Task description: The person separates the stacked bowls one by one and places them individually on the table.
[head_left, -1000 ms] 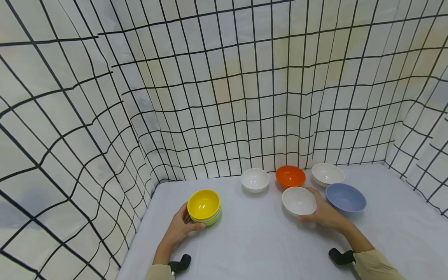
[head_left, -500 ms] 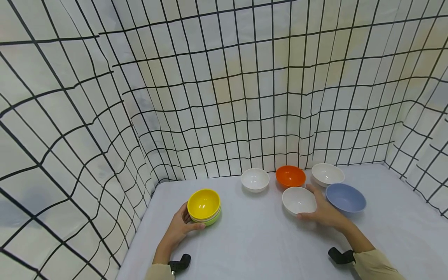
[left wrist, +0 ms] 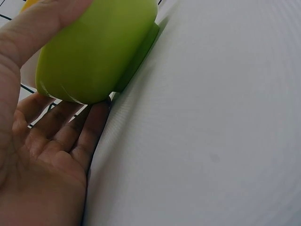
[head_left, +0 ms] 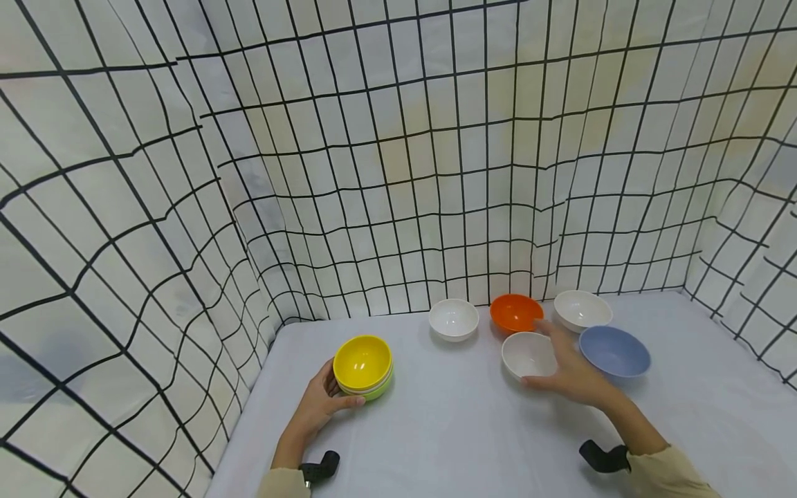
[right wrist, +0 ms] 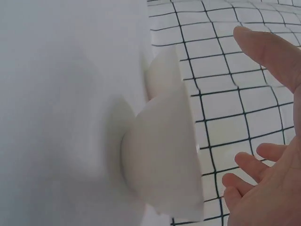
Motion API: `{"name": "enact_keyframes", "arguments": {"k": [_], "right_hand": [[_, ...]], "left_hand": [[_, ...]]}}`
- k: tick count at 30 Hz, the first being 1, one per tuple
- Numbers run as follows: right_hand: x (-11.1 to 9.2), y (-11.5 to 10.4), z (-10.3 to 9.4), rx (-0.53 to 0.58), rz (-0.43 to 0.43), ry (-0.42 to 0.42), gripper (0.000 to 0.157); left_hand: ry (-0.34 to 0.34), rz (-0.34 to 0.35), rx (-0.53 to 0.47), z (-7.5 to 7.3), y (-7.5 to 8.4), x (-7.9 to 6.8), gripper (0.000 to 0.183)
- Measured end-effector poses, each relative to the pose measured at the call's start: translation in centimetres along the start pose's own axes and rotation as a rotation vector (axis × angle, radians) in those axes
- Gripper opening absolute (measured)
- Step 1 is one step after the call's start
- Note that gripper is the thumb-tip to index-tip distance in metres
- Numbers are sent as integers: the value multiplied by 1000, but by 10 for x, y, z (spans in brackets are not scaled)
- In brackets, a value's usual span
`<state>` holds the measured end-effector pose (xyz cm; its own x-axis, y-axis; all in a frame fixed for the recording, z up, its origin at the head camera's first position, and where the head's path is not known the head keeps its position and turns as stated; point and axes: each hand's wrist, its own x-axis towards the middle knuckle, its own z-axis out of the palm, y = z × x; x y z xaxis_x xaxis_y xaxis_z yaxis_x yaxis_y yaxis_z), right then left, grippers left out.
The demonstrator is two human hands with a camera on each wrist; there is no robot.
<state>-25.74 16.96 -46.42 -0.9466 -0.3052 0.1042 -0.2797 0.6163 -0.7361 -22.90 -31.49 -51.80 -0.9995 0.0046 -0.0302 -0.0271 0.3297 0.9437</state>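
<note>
At the left of the table, a yellow bowl tops a nested stack, with a pale rim under it and a green bowl lowest. My left hand holds this stack from its left side, thumb at the front and fingers round the back. A white bowl stands upright at the right of centre. Over its right edge my right hand is spread, thumb and fingers apart. The right wrist view shows a gap between this hand and the white bowl.
Behind stand another white bowl, an orange bowl and a third white bowl. A blue bowl sits just right of my right hand. A white cloth covers the table, and a grid-patterned curtain encloses it.
My right hand has let go of the white bowl and risen slightly, its fingers moving up and left toward the orange bowl. The left hand and its stack look nearly unmoved.
</note>
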Motion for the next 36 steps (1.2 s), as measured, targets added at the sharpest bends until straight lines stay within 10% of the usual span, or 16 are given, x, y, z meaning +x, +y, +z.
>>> {"name": "enact_keyframes", "arguments": {"k": [14, 36], "right_hand": [[-4, -51, 27, 88, -122, -69, 91], [84, -98, 122, 222, -201, -305, 77]], "left_hand": [[-5, 13, -4, 1, 0, 0, 103], [0, 17, -2, 0, -1, -1, 105]]}}
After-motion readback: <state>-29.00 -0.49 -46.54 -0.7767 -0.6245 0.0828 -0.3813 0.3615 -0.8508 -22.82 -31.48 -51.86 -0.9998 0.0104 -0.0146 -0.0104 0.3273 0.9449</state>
